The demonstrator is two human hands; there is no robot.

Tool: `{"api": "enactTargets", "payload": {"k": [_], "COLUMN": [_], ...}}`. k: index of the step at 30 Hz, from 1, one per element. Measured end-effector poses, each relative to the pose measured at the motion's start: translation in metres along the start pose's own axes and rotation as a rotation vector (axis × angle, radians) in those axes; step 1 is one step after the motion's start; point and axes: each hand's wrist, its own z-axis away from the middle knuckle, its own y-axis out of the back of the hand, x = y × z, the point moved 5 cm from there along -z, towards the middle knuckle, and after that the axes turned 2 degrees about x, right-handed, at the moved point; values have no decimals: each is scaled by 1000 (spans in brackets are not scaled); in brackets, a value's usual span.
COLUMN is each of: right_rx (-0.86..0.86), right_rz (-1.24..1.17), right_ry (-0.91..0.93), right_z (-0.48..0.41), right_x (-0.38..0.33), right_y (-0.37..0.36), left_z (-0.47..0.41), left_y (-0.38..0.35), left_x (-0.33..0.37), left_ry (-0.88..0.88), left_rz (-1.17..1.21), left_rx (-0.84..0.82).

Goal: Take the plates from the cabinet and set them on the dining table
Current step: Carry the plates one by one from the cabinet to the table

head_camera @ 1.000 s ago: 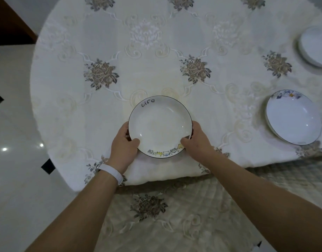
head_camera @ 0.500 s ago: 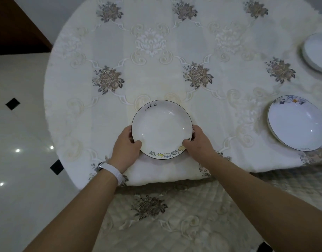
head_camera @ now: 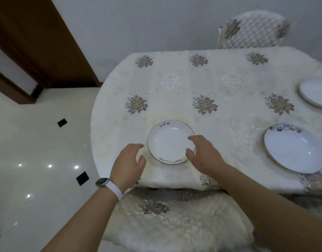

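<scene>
A white plate (head_camera: 168,140) with "Life" written on its far rim and small cartoon figures on its near rim lies flat on the dining table (head_camera: 220,91), near the front edge. My left hand (head_camera: 128,165) hovers just left of it, fingers apart, holding nothing. My right hand (head_camera: 202,153) is open above the plate's right rim and covers part of it. A second white plate (head_camera: 294,149) lies to the right. A third plate (head_camera: 315,93) is cut off at the right edge.
A cream floral tablecloth covers the round table. A quilted chair seat (head_camera: 174,220) sits right below my arms, another chair (head_camera: 251,31) stands at the far side. Glossy tiled floor (head_camera: 38,160) and a dark wooden door frame (head_camera: 38,42) lie to the left.
Both hands have let go of the "Life" plate and drawn back with fingers spread; the plate stays flat on the table. The view has tilted up, showing the far chair and wall.
</scene>
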Motion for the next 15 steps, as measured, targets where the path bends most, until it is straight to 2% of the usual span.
{"api": "enactTargets", "payload": {"k": [7,15], "right_rx": [-1,-41], "right_rz": [308,380], "right_ry": [356,615], "right_z": [39,85], "right_x": [-63,-113], "right_y": [25,3], "left_z": [52,134], "left_y": [42,76], "left_x": [20,17], "left_ry": [-139,-53], "left_rz": [-220,-418], "left_rx": [129,206]}}
